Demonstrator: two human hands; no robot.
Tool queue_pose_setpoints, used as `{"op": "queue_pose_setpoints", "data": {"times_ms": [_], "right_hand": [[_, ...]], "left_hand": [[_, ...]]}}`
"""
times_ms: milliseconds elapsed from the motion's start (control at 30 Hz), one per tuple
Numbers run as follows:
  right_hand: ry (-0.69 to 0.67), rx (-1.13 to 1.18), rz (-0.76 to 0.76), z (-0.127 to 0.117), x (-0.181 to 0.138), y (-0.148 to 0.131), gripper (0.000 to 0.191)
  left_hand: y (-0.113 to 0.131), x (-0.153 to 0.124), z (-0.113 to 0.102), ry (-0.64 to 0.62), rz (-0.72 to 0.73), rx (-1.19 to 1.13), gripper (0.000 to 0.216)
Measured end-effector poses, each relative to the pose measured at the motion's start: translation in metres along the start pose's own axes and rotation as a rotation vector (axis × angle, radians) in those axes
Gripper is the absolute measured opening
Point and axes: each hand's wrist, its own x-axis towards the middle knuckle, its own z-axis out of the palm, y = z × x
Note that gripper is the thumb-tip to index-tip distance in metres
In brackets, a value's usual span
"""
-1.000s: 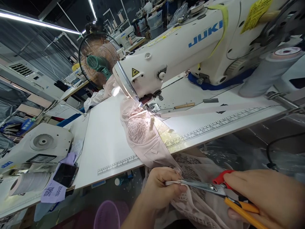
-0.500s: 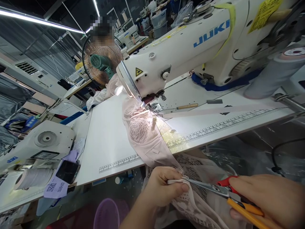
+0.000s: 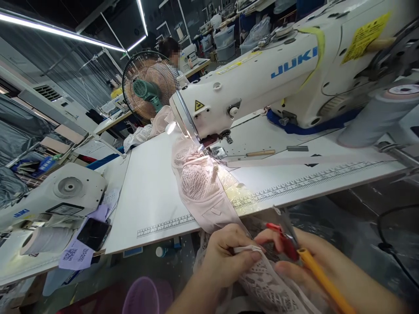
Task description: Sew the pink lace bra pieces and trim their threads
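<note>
My left hand (image 3: 225,257) is closed, pinching a white strap end of the pink lace garment (image 3: 199,183) just below the table's front edge. My right hand (image 3: 314,270) is closed round red-and-yellow-handled scissors (image 3: 291,244), whose blades point up and away, right beside the strap. The garment runs from my hands up over the table edge to the needle of the white JUKI sewing machine (image 3: 262,83).
A white table (image 3: 150,192) with a printed ruler along its front carries the machine. A fan (image 3: 149,85) stands behind it, with a person seated beyond. At left sit a thread cone (image 3: 46,240), a dark phone (image 3: 93,234) and paper labels. A purple basket (image 3: 144,296) is below.
My right hand has swung in toward my left hand, and the scissors have turned from lying across the strap to pointing upward. The view has shifted slightly right.
</note>
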Motion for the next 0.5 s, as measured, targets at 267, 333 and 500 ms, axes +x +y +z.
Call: {"op": "queue_pose_setpoints", "data": {"times_ms": [267, 333, 500], "right_hand": [[0.015, 0.077, 0.101, 0.025, 0.003, -0.001, 0.024], [0.033, 0.027, 0.098, 0.022, 0.002, -0.005, 0.024], [0.057, -0.103, 0.043, 0.017, -0.005, -0.005, 0.019]], "left_hand": [[-0.005, -0.008, -0.001, 0.112, 0.104, 0.090, 0.027], [-0.007, -0.011, 0.001, 0.202, 0.143, 0.141, 0.027], [-0.007, -0.014, 0.004, 0.269, 0.348, 0.247, 0.014]]}}
